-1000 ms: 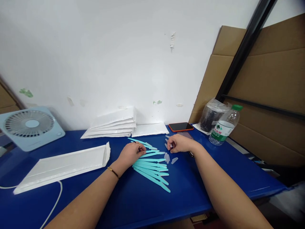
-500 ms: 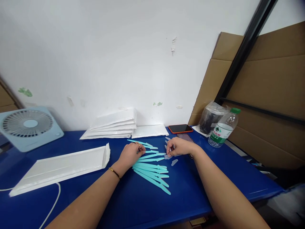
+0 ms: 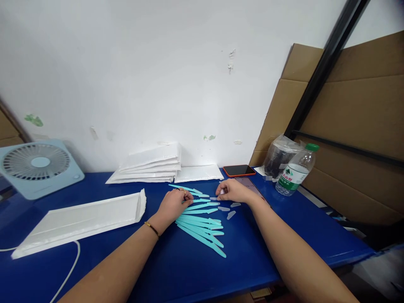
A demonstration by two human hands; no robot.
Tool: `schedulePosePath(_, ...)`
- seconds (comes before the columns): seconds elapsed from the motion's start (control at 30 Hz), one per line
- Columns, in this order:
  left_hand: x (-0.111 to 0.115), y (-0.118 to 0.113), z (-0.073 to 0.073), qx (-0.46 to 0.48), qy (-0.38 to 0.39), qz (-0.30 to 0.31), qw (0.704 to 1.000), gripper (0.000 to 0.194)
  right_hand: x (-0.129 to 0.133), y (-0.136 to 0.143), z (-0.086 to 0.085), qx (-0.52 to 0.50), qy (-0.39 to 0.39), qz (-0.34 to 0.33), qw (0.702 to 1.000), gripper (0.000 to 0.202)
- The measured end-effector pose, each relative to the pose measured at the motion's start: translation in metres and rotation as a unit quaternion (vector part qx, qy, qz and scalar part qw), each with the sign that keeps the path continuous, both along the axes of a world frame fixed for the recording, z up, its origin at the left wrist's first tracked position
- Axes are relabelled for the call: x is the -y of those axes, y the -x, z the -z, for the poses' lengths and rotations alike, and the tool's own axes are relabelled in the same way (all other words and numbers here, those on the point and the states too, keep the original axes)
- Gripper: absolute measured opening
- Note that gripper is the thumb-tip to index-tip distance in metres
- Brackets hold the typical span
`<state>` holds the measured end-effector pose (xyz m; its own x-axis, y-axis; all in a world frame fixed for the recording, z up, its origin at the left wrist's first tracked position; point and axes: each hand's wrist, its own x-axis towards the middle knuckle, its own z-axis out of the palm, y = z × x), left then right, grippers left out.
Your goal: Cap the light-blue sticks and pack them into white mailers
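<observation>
Several teal eyebrow razors [image 3: 202, 230] lie fanned out on the blue table, their blade ends pointing right. My left hand [image 3: 174, 204] rests over the handles of the upper ones, thumb and forefinger pinched on one razor [image 3: 202, 200]. At that razor's blade end, my right hand [image 3: 234, 191] pinches a small clear blade cover [image 3: 213, 198]; whether it sits fully over the blade, I cannot tell. Loose clear covers [image 3: 231, 215] lie below the right hand, and others are partly hidden behind its fingers.
An opened white padded envelope [image 3: 91, 219] lies at left, near a light blue fan [image 3: 40, 168] and a white cable [image 3: 74, 265]. Stacked envelopes [image 3: 148, 164] stand against the wall. Two phones, one orange-edged [image 3: 239, 170], and a water bottle [image 3: 292, 172] are at right.
My right hand has moved slightly up and away from me, from a lower razor's tip to a higher one. Loose covers beneath it now show. My left hand stays in place.
</observation>
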<state>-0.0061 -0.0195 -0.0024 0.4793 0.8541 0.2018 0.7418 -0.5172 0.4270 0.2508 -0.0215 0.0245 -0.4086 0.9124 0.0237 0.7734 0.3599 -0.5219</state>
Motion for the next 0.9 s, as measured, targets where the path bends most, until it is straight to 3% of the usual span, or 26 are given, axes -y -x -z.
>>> schedulePosePath(0.13, 0.0000, 0.0004, 0.0006, 0.003, -0.006, 0.003, 1.000, 0.013, -0.0012, -0.0005, 0.0019, 0.002, -0.003, -0.007, 1.000, 0.018)
schedulePosePath(0.5, 0.0012, -0.0009, -0.0022, 0.005, 0.003, -0.002, 1.000, 0.014, 0.0000, 0.0064, 0.0034, -0.013, 0.016, -0.004, 1.000, 0.024)
schedulePosePath(0.6, 0.0020, -0.0011, -0.0034, 0.000, 0.004, -0.004, 1.000, 0.014, 0.0007, 0.0074, 0.0028, -0.030, -0.017, -0.005, 0.999, 0.030)
schedulePosePath(0.73, 0.0007, 0.0003, -0.0031, -0.004, 0.007, -0.010, 1.000, 0.013, 0.0001, 0.0070, 0.0041, -0.015, -0.038, -0.033, 0.999, 0.022)
schedulePosePath(0.9, -0.0015, 0.0048, -0.0021, -0.004, 0.018, -0.013, 1.000, 0.015, -0.0018, 0.0047, 0.0064, 0.010, -0.042, 0.010, 0.999, 0.019)
